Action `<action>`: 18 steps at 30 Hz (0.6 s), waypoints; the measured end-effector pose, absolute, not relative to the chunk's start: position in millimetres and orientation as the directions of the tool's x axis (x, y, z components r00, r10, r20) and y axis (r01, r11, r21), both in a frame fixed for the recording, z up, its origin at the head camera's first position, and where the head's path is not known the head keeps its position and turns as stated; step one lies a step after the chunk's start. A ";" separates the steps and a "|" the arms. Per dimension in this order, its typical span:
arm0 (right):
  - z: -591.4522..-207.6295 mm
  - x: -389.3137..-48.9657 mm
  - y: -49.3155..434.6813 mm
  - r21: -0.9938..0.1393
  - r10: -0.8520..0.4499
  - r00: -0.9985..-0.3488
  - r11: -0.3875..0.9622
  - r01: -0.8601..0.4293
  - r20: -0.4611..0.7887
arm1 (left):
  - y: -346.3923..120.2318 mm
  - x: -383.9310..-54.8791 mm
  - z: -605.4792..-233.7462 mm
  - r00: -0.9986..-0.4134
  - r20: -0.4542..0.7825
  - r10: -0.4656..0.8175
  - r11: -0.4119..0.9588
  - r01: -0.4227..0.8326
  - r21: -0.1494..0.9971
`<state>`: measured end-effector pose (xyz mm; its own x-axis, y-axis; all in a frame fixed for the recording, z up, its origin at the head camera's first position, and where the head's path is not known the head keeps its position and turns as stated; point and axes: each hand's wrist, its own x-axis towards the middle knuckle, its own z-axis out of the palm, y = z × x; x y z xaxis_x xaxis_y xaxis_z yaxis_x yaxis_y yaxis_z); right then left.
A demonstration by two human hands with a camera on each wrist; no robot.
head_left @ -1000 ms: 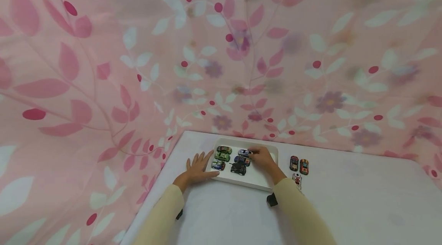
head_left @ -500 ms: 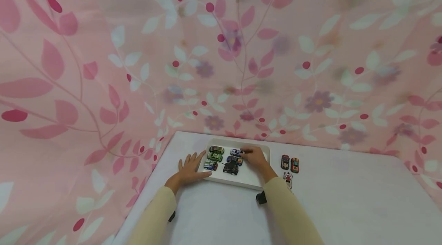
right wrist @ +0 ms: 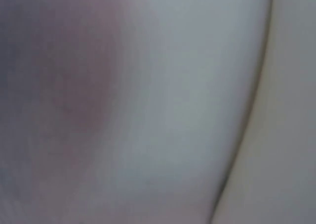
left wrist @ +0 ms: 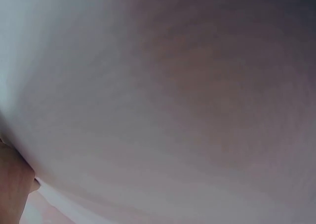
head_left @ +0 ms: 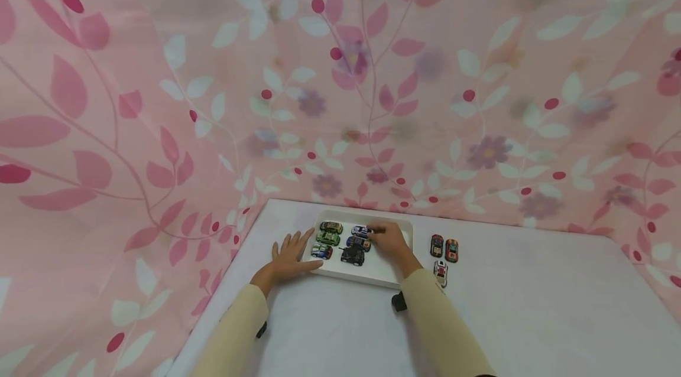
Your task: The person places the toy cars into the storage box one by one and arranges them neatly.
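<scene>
Head view: white tray [head_left: 362, 277] near the far-left corner of the tabletop [head_left: 330, 330], with a white toy car [head_left: 360, 231] by its far edge, at the bent fingers of the right hand [head_left: 390, 241], grip undeterminable; left hand [head_left: 287, 261] spread wide, empty, at the tray's left edge. Left wrist view: blurred surface. Right wrist view: blur.

Shallow white rectangular tray [head_left: 351, 277]: six small toy vehicles [head_left: 328, 238] sit there in two columns.
Bare left hand [head_left: 289, 260]: spread, touching the tray's left end.
Bare right hand [head_left: 390, 241]: fingers curled onto a white-and-blue toy car [head_left: 360, 231] inside.
Three red-marked toy cars [head_left: 451, 250]: right of the tray.
</scene>
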<state>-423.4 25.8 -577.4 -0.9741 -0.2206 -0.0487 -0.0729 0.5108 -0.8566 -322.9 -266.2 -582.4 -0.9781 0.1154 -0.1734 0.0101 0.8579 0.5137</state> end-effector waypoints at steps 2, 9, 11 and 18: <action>-577.2 -423.2 25.0 -0.859 -0.220 -0.974 0.506 -0.072 -0.047 | -265.4 -322.0 -579.0 -0.980 -0.162 0.117 0.849 0.014 0.529; -576.5 -420.0 22.2 -0.853 -0.221 -0.975 0.515 -0.086 -0.035 | -264.7 -318.4 -576.1 -0.981 -0.155 0.116 0.854 0.019 0.520; -576.4 -418.6 21.8 -0.848 -0.227 -0.973 0.524 -0.083 -0.045 | -265.6 -318.4 -577.8 -0.981 -0.159 0.112 0.859 0.016 0.511; -577.3 -419.0 23.1 -0.849 -0.233 -0.971 0.521 -0.089 -0.042 | -267.5 -318.8 -576.1 -0.979 -0.162 0.123 0.856 0.022 0.517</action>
